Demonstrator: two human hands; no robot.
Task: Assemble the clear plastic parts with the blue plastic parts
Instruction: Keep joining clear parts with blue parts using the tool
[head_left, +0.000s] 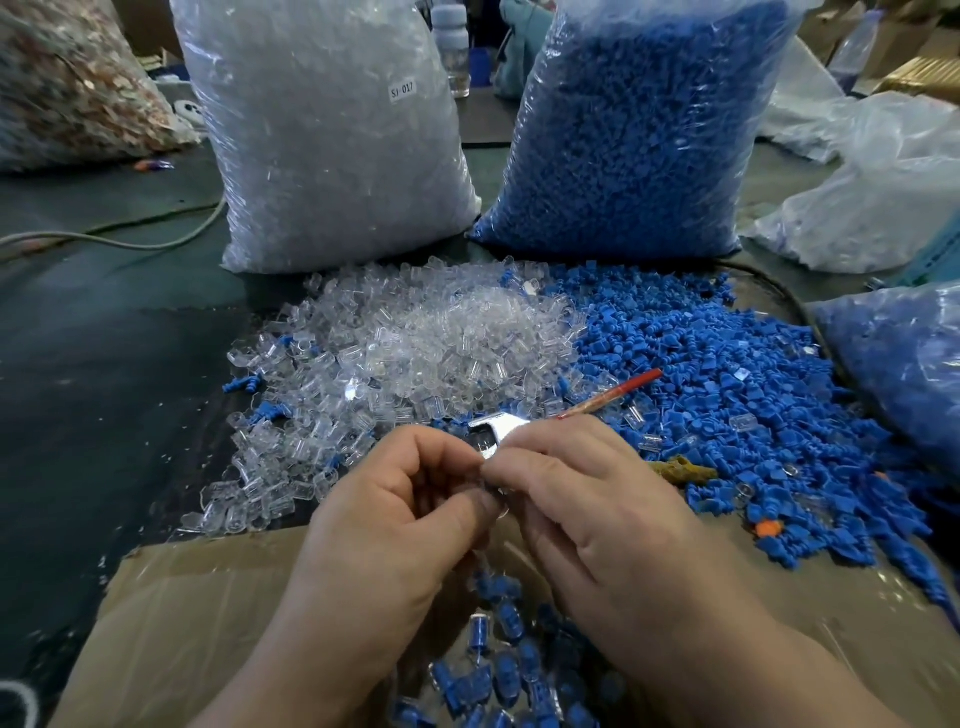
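Both hands meet above the brown cardboard box: our left hand and right hand pinch one small clear plastic part between fingertips. We should align it squarely and push straight; loose blue plastic parts lie heaped just beyond.

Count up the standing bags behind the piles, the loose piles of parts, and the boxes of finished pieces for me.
Standing bags: 2, clear-parts bag and blue-parts bag
Loose piles: 2, clear pile and blue pile
Boxes of finished pieces: 1, box
Total: 5
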